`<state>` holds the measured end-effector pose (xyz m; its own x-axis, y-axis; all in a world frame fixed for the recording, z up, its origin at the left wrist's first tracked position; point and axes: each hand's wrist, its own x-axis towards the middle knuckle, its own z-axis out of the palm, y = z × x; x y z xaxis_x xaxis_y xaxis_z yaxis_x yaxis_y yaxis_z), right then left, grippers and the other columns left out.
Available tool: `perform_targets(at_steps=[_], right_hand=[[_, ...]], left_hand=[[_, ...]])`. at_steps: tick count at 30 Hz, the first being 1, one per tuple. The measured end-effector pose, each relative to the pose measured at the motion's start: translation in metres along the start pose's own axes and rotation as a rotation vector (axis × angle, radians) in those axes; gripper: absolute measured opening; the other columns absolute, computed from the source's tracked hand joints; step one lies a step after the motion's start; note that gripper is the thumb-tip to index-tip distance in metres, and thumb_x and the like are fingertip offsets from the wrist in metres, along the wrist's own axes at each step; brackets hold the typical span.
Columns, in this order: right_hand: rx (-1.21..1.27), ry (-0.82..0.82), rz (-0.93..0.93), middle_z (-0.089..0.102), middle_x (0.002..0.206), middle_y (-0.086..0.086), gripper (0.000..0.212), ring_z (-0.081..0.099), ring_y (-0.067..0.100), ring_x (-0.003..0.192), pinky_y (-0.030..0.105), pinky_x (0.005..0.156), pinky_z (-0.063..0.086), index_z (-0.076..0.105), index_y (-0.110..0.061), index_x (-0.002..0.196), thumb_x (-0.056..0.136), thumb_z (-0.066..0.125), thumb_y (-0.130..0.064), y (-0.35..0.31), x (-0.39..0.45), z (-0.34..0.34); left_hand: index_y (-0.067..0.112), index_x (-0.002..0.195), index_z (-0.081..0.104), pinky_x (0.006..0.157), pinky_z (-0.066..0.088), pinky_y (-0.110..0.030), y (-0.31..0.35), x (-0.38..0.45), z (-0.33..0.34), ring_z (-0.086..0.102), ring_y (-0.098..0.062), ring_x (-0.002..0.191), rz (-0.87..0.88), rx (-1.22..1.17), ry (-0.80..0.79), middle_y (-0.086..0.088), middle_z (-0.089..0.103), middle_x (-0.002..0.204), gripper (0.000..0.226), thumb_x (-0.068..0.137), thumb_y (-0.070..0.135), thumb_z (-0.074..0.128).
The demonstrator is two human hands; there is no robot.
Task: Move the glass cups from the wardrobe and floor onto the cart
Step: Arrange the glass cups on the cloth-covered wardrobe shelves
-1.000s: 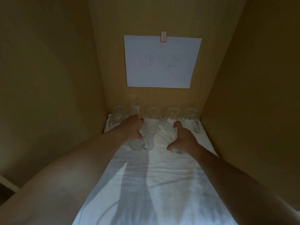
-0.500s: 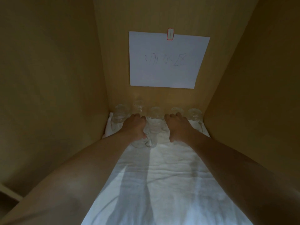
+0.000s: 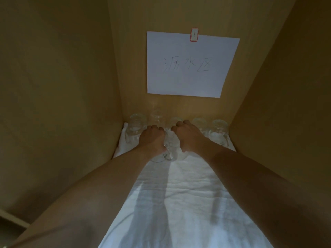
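Inside the wooden wardrobe compartment, several clear glass cups stand in a row along the back wall on a white cloth (image 3: 188, 194). My left hand (image 3: 152, 140) grips one glass cup (image 3: 163, 156), whose rim and handle show below the palm. My right hand (image 3: 189, 138) is curled round a second glass cup (image 3: 172, 142) in the middle, close beside the left hand. Free cups stand at the far left (image 3: 136, 126), behind my left hand (image 3: 155, 114), and at the right (image 3: 198, 122) (image 3: 219, 128). The cart is out of view.
A white paper sign (image 3: 191, 65) with handwriting is taped to the back wall. Wooden side walls (image 3: 62, 104) (image 3: 286, 113) close in the compartment on both sides. The cloth runs forward toward me between my forearms.
My right hand has moved left from the right-hand cups to the middle cup and curled round it. My left hand has kept its hold on its cup.
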<state>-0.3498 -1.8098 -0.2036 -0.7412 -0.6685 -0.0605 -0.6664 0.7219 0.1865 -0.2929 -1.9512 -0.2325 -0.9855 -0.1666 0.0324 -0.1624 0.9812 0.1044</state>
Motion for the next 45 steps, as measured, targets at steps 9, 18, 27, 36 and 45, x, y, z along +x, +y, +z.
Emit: perform_targets(at_steps=[9, 18, 27, 36, 45], right_hand=[[0.011, 0.053, -0.003, 0.054, 0.129, 0.004, 0.081, 0.051, 0.026, 0.119, 0.039, 0.090, 0.050, 0.048, -0.020, 0.139, 0.069, 0.088, -0.016, 0.004, -0.004, 0.007], [0.200, 0.074, 0.147, 0.033, 0.155, 0.012, 0.111, 0.038, 0.036, 0.137, 0.050, 0.105, 0.044, 0.022, -0.026, 0.157, 0.070, 0.090, -0.030, 0.009, -0.041, 0.004], [0.250, 0.107, 0.120, 0.035, 0.152, 0.012, 0.097, 0.035, 0.037, 0.137, 0.049, 0.108, 0.041, 0.023, -0.024, 0.157, 0.080, 0.081, -0.037, 0.026, -0.108, -0.004], [0.319, 0.065, 0.074, 0.032, 0.152, 0.014, 0.087, 0.032, 0.037, 0.139, 0.047, 0.107, 0.038, 0.027, -0.026, 0.155, 0.084, 0.074, -0.047, 0.022, -0.188, -0.010], [0.348, 0.167, -0.063, 0.043, 0.142, 0.015, 0.083, 0.042, 0.038, 0.130, 0.048, 0.100, 0.044, 0.030, -0.025, 0.153, 0.085, 0.071, -0.051, -0.014, -0.234, -0.018]], left_hand=[[0.008, 0.129, 0.053, 0.096, 0.047, -0.037, 0.002, 0.001, 0.003, 0.053, -0.029, 0.121, 0.009, 0.048, 0.022, -0.013, 0.057, 0.127, 0.067, 0.080, 0.046, 0.079], [0.014, 0.139, 0.045, 0.099, 0.046, -0.040, 0.006, -0.017, -0.012, 0.051, -0.030, 0.124, 0.042, 0.119, 0.057, -0.010, 0.054, 0.133, 0.067, 0.088, 0.049, 0.069], [0.020, 0.144, 0.044, 0.100, 0.046, -0.045, 0.051, -0.075, -0.036, 0.047, -0.033, 0.129, -0.039, 0.043, 0.124, -0.010, 0.051, 0.139, 0.068, 0.089, 0.055, 0.063], [0.020, 0.149, 0.041, 0.102, 0.042, -0.043, 0.089, -0.170, -0.062, 0.041, -0.035, 0.136, -0.153, 0.008, 0.178, -0.012, 0.046, 0.148, 0.070, 0.091, 0.055, 0.061], [0.023, 0.153, 0.036, 0.102, 0.044, -0.043, 0.087, -0.254, -0.082, 0.041, -0.034, 0.135, -0.275, 0.065, 0.204, -0.008, 0.042, 0.152, 0.074, 0.092, 0.055, 0.060]])
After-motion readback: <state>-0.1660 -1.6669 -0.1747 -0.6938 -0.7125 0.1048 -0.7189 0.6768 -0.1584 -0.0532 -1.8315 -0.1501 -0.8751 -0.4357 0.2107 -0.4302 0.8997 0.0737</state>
